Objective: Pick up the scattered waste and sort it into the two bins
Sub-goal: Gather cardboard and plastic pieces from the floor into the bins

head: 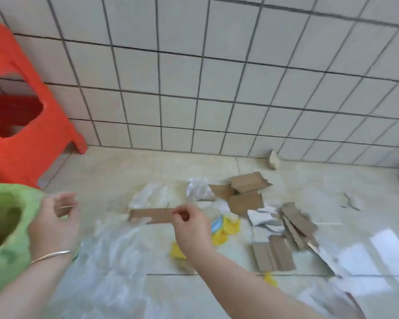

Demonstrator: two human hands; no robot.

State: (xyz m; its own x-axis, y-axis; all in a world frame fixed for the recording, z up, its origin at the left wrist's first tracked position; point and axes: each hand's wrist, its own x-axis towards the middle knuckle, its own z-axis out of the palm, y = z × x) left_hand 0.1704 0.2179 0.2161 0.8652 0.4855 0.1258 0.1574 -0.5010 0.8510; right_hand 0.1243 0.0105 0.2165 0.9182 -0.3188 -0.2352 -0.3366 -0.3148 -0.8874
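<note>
A: Nearest to us are the two forearms. What is the right hand [189, 229] doing?

B: It pinches one end of a long cardboard strip [151, 215] between thumb and fingertips, lifted just above the floor [115, 171]. I'd judge it is being carried leftward, toward the green bag [7, 229].

A: And the left hand [58, 224]?

B: It's beside the bag's rim, fingers loosely curled around something thin, though blur hides whether it grips the rim or a scrap. My guess is it steadies the mouth open for the strip.

A: Where's the remaining waste?

B: Scattered on the floor to the right: cardboard pieces [249, 184], crumpled white paper [198, 188], yellow wrappers [230, 226] and clear plastic film [108, 254] right under the arms. A red stool [21, 146] stands against the tiled wall [240, 88]; only one bin is visible.

A: Any readable labels?

B: None. The yellow-and-blue wrapper has printing, but it's too blurred to read.
</note>
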